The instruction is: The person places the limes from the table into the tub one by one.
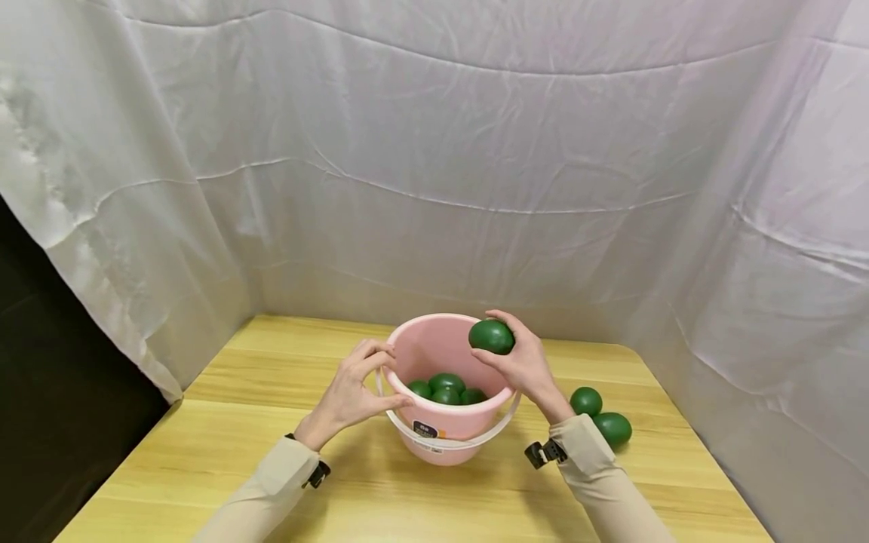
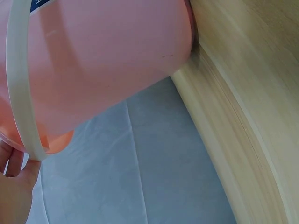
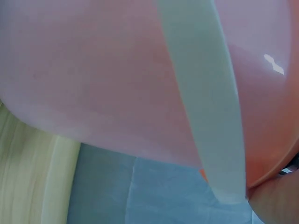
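Note:
A pink bucket [image 1: 441, 421] stands upright on the table, several dark green oval fruits [image 1: 446, 383] that look like avocados lying inside it. My left hand [image 1: 349, 388] grips the left side of its rim, thumb near the base of the white handle [image 2: 19, 88]. Over the right part of the bucket's mouth, my right hand [image 1: 519, 358] holds another green avocado-like fruit [image 1: 490, 337] between thumb and fingers. In the right wrist view, the bucket wall [image 3: 103, 84] and handle fill most of the picture, and only a bit of the hand shows at the lower right edge.
Two more green fruits, a rounder one [image 1: 586, 401] and a longer one [image 1: 613, 429], lie on the wooden table [image 1: 224, 445] beside my right forearm. Pale cloth curtains [image 1: 434, 151] hang behind the table and along both sides. A black area [image 1: 61, 362] shows at the far left.

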Tool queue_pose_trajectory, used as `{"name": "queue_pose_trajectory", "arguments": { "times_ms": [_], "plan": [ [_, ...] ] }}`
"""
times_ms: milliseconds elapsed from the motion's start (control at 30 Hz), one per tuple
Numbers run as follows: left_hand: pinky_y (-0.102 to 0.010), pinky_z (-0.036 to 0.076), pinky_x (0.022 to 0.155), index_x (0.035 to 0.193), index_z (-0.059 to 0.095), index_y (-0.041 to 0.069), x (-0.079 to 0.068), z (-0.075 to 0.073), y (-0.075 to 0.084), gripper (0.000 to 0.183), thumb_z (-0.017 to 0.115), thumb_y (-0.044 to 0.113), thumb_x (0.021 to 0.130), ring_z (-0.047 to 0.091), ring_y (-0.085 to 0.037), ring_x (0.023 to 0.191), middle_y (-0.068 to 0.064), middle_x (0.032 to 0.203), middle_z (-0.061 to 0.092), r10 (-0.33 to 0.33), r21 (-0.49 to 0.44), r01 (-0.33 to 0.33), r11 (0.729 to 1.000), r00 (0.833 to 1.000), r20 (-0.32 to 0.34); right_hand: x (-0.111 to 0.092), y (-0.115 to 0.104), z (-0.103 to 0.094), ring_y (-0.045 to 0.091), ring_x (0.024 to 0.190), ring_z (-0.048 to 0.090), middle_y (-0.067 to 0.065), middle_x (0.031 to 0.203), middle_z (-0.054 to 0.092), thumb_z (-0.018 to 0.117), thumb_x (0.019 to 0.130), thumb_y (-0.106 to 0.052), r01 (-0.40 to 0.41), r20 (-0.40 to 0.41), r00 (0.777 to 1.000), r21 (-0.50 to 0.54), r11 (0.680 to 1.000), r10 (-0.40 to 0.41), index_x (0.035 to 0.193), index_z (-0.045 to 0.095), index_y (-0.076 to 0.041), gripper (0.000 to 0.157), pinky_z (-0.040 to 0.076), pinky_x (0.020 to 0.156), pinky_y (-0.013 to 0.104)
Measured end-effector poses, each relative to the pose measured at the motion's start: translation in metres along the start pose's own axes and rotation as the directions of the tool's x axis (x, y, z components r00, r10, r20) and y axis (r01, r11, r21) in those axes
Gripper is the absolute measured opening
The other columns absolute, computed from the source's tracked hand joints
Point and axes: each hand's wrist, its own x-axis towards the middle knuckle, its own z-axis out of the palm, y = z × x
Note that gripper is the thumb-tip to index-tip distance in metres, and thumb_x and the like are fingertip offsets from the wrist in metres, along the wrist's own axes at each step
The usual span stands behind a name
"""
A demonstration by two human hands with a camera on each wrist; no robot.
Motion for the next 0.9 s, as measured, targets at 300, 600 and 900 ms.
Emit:
{"name": "queue_pose_trajectory", "arguments": {
  "times_ms": [300,600,900],
  "plan": [
    [-0.038,0.050,0.092,0.095,0.067,0.015,-0.0011,0.0001,-0.0017,0.053,0.081,0.059,0.069,0.055,-0.018,0.107,-0.010,0.111,0.064,-0.006,0.000,0.006,1.000,1.000,-0.003,0.0006,-0.0015,0.0023,0.030,0.102,0.063,0.012,0.122,0.062,0.086,0.076,-0.019,0.043,0.006,0.999,-0.026,0.999,-0.043,0.130,0.059,-0.016,0.060,0.053,0.084,0.047],
    [-0.038,0.050,0.093,0.093,0.066,0.016,-0.0014,0.0007,-0.0015,0.051,0.082,0.058,0.069,0.055,-0.018,0.108,-0.010,0.111,0.064,-0.004,0.003,0.004,1.000,1.000,-0.001,0.0000,-0.0026,0.0019,0.031,0.104,0.062,0.013,0.124,0.061,0.085,0.077,-0.019,0.043,0.024,0.999,-0.055,0.998,-0.042,0.131,0.058,-0.014,0.061,0.053,0.086,0.049],
    [-0.040,0.051,0.092,0.091,0.067,0.011,-0.0006,0.0013,-0.0003,0.055,0.079,0.061,0.070,0.055,-0.018,0.108,-0.010,0.111,0.064,-0.006,0.004,0.006,1.000,1.000,0.003,-0.0009,-0.0034,0.0000,0.033,0.114,0.059,0.016,0.127,0.059,0.082,0.080,-0.014,0.067,0.072,0.995,-0.043,0.997,-0.064,0.131,0.058,-0.009,0.057,0.051,0.094,0.050]
  ]
}}
